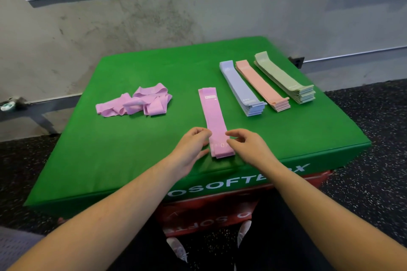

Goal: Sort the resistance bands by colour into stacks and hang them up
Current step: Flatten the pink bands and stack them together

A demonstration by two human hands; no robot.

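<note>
A flat stack of pink bands [214,116] lies lengthwise in the middle of the green box top [136,138]. My left hand [191,149] touches its near left edge with curled fingers, and my right hand [248,147] pinches its near right edge. To the left lies a loose pile of crumpled pink bands [136,103]. On the right, three neat stacks lie side by side: blue [241,88], peach [262,84] and light green [284,77].
The green soft box sits on a red soft box [209,215] against a grey concrete wall [110,28]. Dark speckled floor [374,127] surrounds it. A metal rail [352,53] runs along the wall. My shoes [178,248] show below.
</note>
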